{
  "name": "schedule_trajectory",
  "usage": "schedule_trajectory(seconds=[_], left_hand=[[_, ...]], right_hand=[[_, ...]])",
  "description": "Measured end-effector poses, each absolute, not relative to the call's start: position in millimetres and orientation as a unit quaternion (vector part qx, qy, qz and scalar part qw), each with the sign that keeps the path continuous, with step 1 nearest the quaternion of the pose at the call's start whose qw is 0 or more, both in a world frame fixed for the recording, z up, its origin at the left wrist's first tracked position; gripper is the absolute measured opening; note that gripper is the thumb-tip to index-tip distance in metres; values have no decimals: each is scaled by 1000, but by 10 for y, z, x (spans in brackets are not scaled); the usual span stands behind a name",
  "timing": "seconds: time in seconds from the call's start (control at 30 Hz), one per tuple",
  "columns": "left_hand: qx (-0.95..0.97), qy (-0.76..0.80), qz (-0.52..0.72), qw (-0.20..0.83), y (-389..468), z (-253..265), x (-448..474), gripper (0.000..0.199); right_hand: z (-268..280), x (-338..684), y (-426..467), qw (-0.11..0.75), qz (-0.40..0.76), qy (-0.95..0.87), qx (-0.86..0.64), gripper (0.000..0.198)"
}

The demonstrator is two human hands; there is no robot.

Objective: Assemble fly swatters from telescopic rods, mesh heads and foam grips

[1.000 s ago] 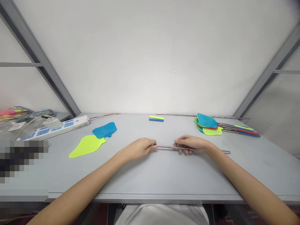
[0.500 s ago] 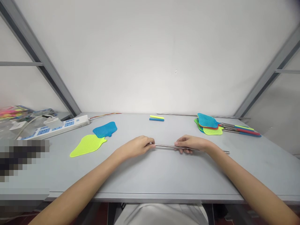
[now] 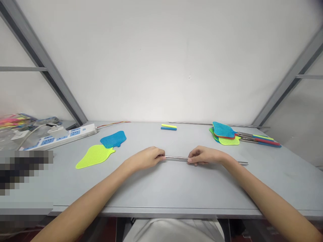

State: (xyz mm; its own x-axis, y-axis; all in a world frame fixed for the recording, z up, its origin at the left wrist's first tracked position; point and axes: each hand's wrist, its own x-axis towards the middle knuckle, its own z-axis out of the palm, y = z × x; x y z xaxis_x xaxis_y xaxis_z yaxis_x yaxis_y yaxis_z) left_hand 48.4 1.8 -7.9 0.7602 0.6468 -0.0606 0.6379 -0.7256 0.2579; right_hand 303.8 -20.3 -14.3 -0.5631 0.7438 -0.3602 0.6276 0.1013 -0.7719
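Observation:
A thin metal rod (image 3: 176, 157) lies almost level just above or on the grey table, in front of me. My left hand (image 3: 151, 156) pinches its left end between thumb and fingers. Further along, my right hand (image 3: 202, 155) is closed around the rod with the thumb pressed to it. A metal tube end (image 3: 243, 163) sticks out past my right wrist; whether it belongs to the same rod is hidden by the hand. To the left lie a yellow-green fly swatter head (image 3: 94, 156) and a blue fly swatter head (image 3: 114, 139), their edges touching.
Fly swatters (image 3: 224, 130) are stacked at the right. Yellow and blue sticks (image 3: 169, 127) lie at the back, and a long thin rod (image 3: 194, 123) runs along the wall. A white power strip (image 3: 83, 131) with plugs and cables stands at the left.
My right fingers have drawn in closer around the rod, and the second length of metal seen beneath them no longer shows. My left hand has barely moved.

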Motion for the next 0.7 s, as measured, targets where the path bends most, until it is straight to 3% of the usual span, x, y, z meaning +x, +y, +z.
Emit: schedule_trajectory(seconds=[0.47,0.7], left_hand=[[949,311,-16,60,-51,-181,514,32],[964,264,-5,-14,-155,-291,604,25]], right_hand=[[-141,2972,-262,83,478,-735,-474,35],[-167,3048,-221,43,529,-714,-457,37]])
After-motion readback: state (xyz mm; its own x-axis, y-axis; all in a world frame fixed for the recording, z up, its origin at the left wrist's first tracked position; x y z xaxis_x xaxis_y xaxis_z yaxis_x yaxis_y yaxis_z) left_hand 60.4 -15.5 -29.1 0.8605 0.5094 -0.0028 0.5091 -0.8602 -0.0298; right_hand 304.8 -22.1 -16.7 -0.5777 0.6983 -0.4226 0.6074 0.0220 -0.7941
